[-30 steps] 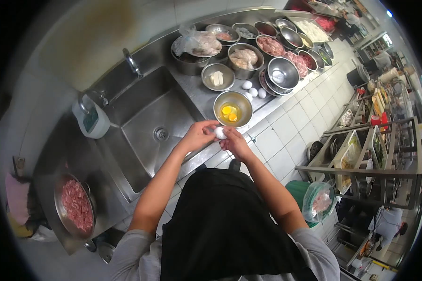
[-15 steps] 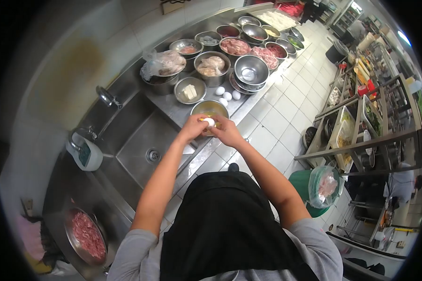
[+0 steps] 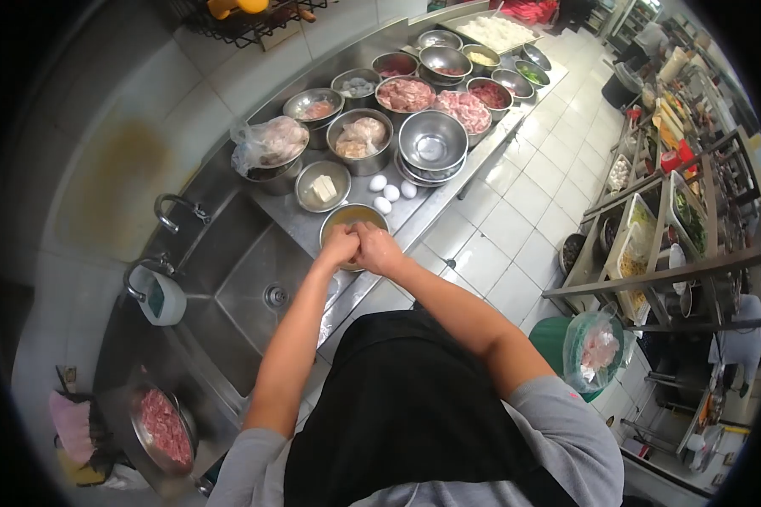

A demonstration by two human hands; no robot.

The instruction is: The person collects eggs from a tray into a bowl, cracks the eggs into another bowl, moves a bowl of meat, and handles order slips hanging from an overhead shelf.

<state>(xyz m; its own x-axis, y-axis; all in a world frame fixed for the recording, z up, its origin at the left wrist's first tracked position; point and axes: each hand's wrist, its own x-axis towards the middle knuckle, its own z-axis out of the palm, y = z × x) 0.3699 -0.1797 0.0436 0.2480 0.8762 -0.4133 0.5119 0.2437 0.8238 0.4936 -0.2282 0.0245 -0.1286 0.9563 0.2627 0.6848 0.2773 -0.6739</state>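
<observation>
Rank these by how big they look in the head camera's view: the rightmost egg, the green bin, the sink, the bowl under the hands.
1. Sink
2. Green bin
3. Bowl, partly covered
4. Rightmost egg

We see a pale tiled wall (image 3: pixel 196 78) which has a large brownish stain (image 3: pixel 117 182). Along it stands a steel counter (image 3: pixel 272 203). On our right, white tiles cover the floor (image 3: pixel 478 255) beside a metal rack (image 3: pixel 651 275).
</observation>
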